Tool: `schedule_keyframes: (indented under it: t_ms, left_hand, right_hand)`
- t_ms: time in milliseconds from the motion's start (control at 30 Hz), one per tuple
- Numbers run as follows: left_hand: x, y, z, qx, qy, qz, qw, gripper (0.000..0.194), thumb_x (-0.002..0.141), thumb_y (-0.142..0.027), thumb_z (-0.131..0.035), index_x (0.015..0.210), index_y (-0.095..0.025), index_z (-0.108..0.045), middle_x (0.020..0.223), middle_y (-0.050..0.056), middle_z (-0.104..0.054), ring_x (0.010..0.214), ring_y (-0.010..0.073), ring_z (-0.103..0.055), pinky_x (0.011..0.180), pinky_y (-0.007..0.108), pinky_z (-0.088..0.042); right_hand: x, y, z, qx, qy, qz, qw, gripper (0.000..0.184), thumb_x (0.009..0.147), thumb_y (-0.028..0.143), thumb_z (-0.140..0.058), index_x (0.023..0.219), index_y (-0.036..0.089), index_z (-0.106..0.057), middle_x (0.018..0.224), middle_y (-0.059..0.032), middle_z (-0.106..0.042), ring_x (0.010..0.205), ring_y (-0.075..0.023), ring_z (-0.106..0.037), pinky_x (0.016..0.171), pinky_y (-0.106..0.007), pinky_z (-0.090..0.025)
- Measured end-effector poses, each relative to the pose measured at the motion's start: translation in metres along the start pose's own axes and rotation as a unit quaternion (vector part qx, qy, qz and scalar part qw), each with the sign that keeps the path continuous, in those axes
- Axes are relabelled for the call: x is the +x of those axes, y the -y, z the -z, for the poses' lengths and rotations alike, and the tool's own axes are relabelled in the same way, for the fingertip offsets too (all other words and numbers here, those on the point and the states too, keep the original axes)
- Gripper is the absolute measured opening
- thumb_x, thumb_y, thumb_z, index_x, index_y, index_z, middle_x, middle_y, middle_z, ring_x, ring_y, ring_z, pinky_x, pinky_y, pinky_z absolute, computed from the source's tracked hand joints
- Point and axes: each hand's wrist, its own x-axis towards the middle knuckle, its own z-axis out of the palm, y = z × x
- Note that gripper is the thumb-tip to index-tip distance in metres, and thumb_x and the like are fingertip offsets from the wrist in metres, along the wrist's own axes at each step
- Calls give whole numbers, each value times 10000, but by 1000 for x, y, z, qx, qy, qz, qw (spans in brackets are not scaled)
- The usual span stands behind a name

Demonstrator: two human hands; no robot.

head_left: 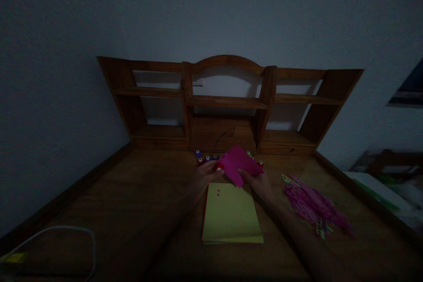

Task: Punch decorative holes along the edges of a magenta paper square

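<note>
The left hand (198, 180) pinches a small red piece (219, 166) at the pink sheet's (243, 162) left edge; the right hand (261, 183) grips its near right side, thumb on top. The step seems to be working that edge, which calls for steady support. Both forearms angle inward, hands apart, above the far end of the yellow paper (231, 218).

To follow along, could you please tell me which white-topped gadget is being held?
The red one in the left hand, by the pink sheet; the others rest on the desk.
</note>
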Motion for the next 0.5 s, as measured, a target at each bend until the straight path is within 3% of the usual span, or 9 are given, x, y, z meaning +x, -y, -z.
schedule_keyframes:
  t_ms: [500]
  left_hand:
    - [0,-2,2,-15,8,6,1000,409,639,-283,-815,1014,-182,-688,1099,95,-702,1006,262,-642,930,399,-456]
  right_hand:
    - [2,-7,2,5,6,7,1000,448,678,450,-746,979,122,-691,892,-106,-732,801,-244,-667,709,-343,-535]
